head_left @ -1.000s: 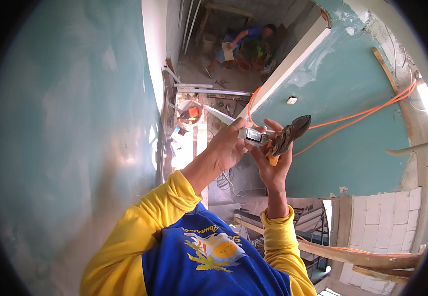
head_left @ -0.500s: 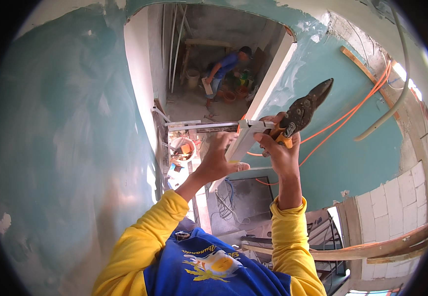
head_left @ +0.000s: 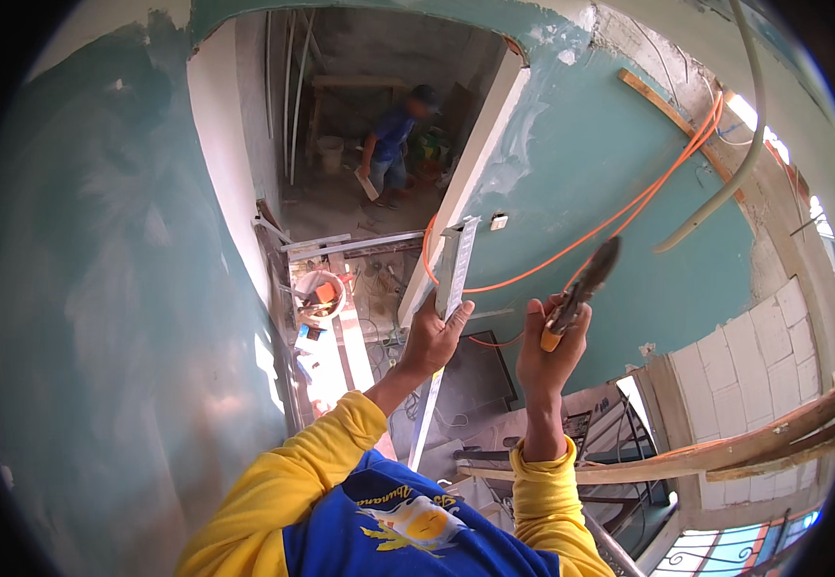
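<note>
My left hand (head_left: 429, 338) is closed around a long, light metal channel (head_left: 455, 264) with a perforated face. The channel stands at a slant, its bent or cut top end above my fingers and its lower part running down behind my hand toward my body. To the right, my right hand (head_left: 549, 358) grips a pair of tin snips (head_left: 590, 281) by yellow-orange handles. Their dark blades point up and right, slightly blurred, and stand apart from the channel. Whether the blades are parted I cannot make out.
A person (head_left: 391, 144) in blue stands in the doorway room ahead, holding a flat piece. Below are a white bucket (head_left: 319, 295) of tools and a metal rail (head_left: 355, 245). An orange cable (head_left: 571, 252) loops across the teal wall (head_left: 648, 288). Wooden boards (head_left: 667, 466) cross at lower right.
The snips have come away from the channel's top end, down and to the right. My left hand now wraps the channel, which stands more upright. The person beyond has straightened up.
</note>
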The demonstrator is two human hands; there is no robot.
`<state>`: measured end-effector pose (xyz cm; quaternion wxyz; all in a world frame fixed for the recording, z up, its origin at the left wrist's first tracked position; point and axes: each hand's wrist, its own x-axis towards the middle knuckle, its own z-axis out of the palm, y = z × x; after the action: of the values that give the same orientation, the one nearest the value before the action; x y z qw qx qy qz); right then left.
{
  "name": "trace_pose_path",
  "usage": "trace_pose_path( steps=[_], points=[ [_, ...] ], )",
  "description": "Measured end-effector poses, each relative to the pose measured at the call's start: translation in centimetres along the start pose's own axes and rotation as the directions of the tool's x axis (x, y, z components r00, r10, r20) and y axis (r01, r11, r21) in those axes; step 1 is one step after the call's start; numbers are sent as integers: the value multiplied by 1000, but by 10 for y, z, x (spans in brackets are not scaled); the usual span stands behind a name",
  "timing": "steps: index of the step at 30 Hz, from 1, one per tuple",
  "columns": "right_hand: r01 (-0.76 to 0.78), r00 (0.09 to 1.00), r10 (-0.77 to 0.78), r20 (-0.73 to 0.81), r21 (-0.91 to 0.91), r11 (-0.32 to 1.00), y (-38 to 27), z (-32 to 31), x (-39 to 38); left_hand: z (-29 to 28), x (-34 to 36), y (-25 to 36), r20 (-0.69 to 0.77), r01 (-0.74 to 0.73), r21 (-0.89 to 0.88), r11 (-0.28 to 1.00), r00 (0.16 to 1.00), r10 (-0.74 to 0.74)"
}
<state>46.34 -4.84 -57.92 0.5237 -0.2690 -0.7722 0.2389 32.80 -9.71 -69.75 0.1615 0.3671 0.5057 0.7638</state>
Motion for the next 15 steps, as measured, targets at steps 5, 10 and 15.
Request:
trace_pose_path(
  steps=[5, 10, 15],
  points=[
    [187, 976, -125, 181, -384, 904, 8, -1, 0, 15, -6, 8, 37, 66, 70, 995, 997, -68],
    [-50, 942, 64, -329, 51, 997, 18, 1, -3, 18, -13, 16, 6, -84, 84, 993, 996, 84],
    [244, 963, -151, 223, -487, 838, 0, -18, 6, 6, -14, 11, 14, -59, 133, 989, 998, 58]
  ],
)
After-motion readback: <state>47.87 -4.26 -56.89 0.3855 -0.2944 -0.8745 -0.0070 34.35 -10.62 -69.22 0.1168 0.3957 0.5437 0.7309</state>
